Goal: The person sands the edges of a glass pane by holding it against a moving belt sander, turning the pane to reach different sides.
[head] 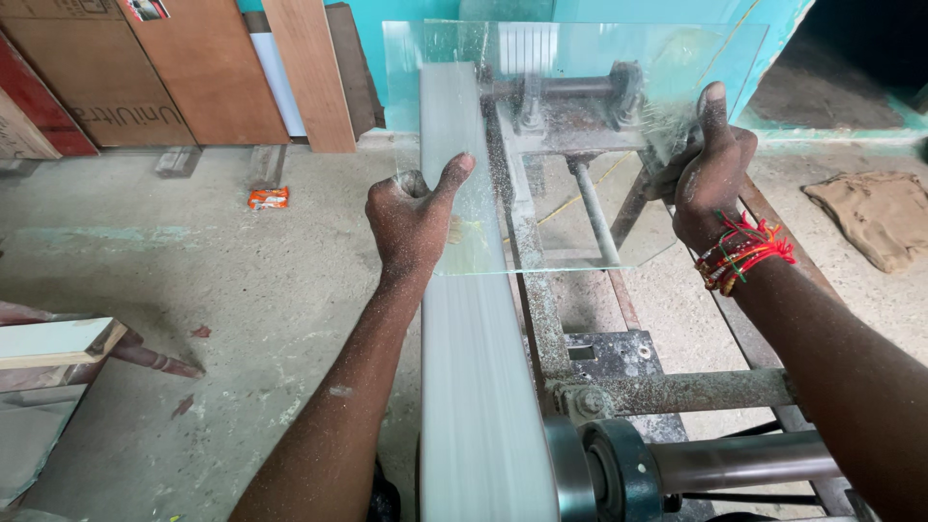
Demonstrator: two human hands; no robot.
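Both hands clamped on clear rectangular glass sheet (570, 145): left hand (411, 217) gripping its left edge, thumb up on the face; right hand (710, 169) closed on right edge, thumb up. Sheet held upright-ish w/ one edge on the pale grey running sanding belt (474, 367) of dusty steel-frame machine (619, 387). Plywood boards (213, 68) lean on wall behind.

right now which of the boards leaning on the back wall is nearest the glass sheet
The narrow light-brown board, leaning just left of the glass sheet; the wider brown boards stand farther left.
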